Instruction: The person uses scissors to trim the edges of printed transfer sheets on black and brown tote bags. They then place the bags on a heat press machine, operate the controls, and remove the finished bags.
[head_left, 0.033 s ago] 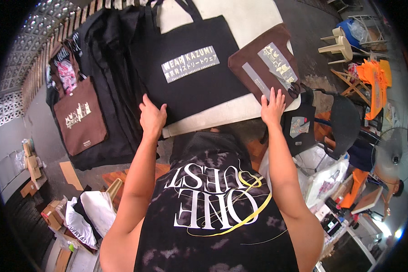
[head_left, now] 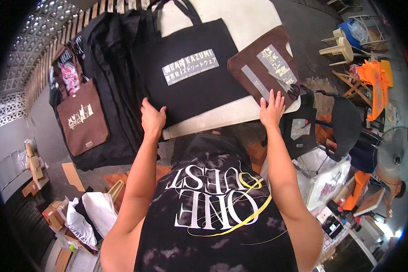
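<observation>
A black tote bag (head_left: 190, 86) lies flat on the white table, its handles toward the far edge. On its front is a pale clear-backed strip with light lettering (head_left: 190, 67). My left hand (head_left: 153, 117) rests at the bag's near left corner, thumb apart from the fingers. To the right lies a brown fabric bag (head_left: 249, 59) with a clear sheet of pale cat figures (head_left: 276, 65) and a narrower grey strip (head_left: 255, 80) on it. My right hand (head_left: 272, 111) is spread over this bag's near edge, fingers stretched out.
Black garments or bags (head_left: 118, 77) hang beside the table's left, with a brown cat-print tote (head_left: 83, 119) over them. At right stand a black chair (head_left: 347, 124), a cream plastic chair (head_left: 340, 50) and a fan (head_left: 396, 158). Boxes (head_left: 54, 213) and white bags (head_left: 99, 211) sit lower left.
The view has shifted very slightly. Both hands stay at the same places on the two bags.
</observation>
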### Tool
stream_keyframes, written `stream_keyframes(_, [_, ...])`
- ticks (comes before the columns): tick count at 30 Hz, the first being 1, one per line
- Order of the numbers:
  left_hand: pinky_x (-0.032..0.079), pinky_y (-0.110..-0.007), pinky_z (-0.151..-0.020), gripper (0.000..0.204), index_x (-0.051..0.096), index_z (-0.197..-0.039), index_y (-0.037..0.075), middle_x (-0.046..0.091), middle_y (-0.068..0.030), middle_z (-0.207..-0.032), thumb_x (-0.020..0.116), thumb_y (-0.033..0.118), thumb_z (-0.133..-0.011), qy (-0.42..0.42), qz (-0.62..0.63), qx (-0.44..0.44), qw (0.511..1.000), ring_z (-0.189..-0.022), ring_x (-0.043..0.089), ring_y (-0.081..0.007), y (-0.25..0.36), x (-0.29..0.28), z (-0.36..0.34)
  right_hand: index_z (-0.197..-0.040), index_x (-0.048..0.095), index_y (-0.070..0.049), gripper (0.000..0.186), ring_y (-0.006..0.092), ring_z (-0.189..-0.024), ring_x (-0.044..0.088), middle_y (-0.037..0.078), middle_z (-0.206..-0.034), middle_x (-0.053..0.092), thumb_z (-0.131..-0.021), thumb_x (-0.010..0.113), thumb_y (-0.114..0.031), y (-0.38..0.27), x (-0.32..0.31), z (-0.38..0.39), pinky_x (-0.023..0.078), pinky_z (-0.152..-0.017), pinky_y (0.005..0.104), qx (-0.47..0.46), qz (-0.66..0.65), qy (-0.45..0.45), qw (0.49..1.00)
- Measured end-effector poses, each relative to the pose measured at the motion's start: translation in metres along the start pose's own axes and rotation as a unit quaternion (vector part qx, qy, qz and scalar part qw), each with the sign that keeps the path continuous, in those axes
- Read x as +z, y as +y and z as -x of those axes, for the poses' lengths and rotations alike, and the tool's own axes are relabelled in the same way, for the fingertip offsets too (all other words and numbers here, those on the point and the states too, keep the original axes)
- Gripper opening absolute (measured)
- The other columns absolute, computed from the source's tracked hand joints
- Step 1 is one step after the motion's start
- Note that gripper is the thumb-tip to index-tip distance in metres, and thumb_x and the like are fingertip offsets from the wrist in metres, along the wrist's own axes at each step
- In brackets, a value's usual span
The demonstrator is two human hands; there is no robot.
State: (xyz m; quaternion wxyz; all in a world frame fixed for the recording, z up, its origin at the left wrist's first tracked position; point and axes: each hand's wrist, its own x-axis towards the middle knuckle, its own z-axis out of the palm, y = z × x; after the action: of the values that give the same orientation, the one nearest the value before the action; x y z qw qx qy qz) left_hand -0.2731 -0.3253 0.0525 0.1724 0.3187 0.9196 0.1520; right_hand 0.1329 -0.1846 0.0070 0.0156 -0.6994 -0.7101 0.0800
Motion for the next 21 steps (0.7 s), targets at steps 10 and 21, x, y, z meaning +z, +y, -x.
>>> stream_keyframes(10, [0.053,-0.049,-0.090,0.055,0.053,-0.116,-0.003,0.069,-0.0234,-0.101,0.075,0.037,-0.085,-0.034,-0.084,-0.008,0.996,-0.101,0.068,-0.0410,-0.011,0.016,0.048,-0.158,0.032,-0.019,0.073,0.0388,-0.153,0.012,0.015,-0.166,0.020,-0.098,0.047,-0.059,-0.009,-0.001,0.004,0.007,-0.122,0.0586,0.018,-0.025,-0.007,1.000])
stream_keyframes(21, [0.057,-0.044,-0.079,0.026,0.065,-0.107,0.003,0.070,-0.0116,-0.104,0.060,0.015,-0.084,-0.314,0.685,-0.138,0.643,-0.090,0.069,-0.0282,-0.032,-0.111,-0.028,-0.160,0.026,-0.020,0.088,0.0350,-0.155,0.006,0.012,-0.169,0.011,-0.092,0.050,-0.069,0.000,-0.026,0.004,0.005,-0.124,0.0528,0.009,-0.013,-0.088,0.996])
